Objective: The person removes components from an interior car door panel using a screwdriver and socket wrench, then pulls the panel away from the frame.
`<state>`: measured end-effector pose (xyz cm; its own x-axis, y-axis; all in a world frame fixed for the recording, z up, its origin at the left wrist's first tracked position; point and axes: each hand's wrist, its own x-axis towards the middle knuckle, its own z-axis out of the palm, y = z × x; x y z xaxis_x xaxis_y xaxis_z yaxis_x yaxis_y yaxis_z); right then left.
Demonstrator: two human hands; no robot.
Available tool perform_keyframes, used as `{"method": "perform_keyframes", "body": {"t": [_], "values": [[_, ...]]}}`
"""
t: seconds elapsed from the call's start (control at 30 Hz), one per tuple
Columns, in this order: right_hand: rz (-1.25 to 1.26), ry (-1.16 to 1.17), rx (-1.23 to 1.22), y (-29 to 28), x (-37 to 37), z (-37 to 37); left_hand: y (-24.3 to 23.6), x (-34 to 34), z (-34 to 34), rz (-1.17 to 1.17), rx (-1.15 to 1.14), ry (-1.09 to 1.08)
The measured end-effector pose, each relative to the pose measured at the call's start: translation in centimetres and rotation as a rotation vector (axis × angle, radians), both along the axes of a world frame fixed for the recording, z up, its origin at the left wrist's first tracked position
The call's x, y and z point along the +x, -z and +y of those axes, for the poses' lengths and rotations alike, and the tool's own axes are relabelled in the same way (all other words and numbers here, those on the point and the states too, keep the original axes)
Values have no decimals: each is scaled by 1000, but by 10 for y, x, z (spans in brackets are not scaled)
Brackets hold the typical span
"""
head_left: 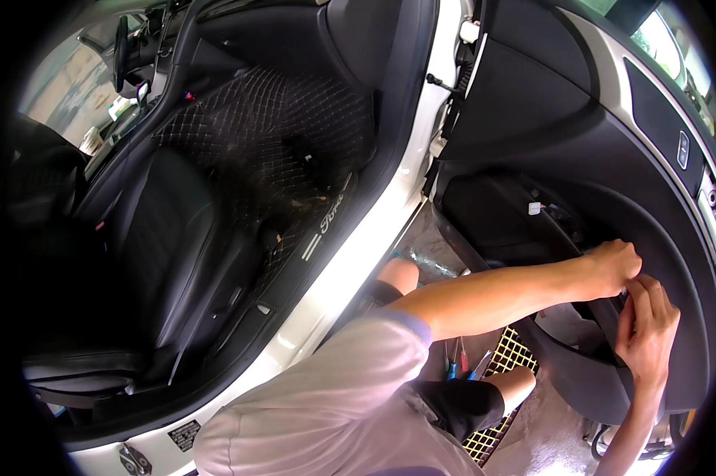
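Observation:
My left hand point(614, 266) reaches across to the black door panel point(556, 131) of an open car door, its fingers curled into a fist. Just below it is my right hand point(648, 332), fingers bent and pressed together against the armrest area. The two hands nearly meet at the fingertips. Whatever lies between the fingers of either hand is too small or hidden to make out. Beside my left wrist, a white plug connector point(534, 209) sits at a dark opening in the armrest.
The car's white door sill point(334, 274) runs along my left. Beyond it are a black leather seat point(167, 230) and a quilted floor mat point(255, 119). Screwdrivers with blue handles point(452, 370) lie on the ground near my knees, by a yellow grating point(513, 351).

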<state>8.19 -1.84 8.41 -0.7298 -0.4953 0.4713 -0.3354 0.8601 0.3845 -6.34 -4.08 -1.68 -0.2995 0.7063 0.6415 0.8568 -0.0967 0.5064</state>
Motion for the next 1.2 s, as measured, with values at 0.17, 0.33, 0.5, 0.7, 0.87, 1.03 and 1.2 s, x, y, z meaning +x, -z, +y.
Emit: {"method": "perform_keyframes", "body": {"t": [0.17, 0.33, 0.5, 0.7, 0.87, 1.03, 1.2], "values": [[-30, 96, -48, 15, 4, 13, 0, 0, 1, -184, 45, 64], [-144, 104, -76, 11, 8, 19, 4, -2, 3, -117, 17, 14], [-60, 138, -14, 17, 6, 16, 9, 1, 6, -203, 87, 18], [-82, 173, 4, 10, 12, 15, 4, 2, 0, -165, 93, 42], [55, -67, -17, 4, -12, -5, 10, -13, -1, -105, 88, 55], [46, 72, -3, 7, 7, 18, -13, -6, -5, -29, -91, 28], [67, -4, -42, 12, 7, 30, -16, -1, -8, -18, -122, 0]]}}
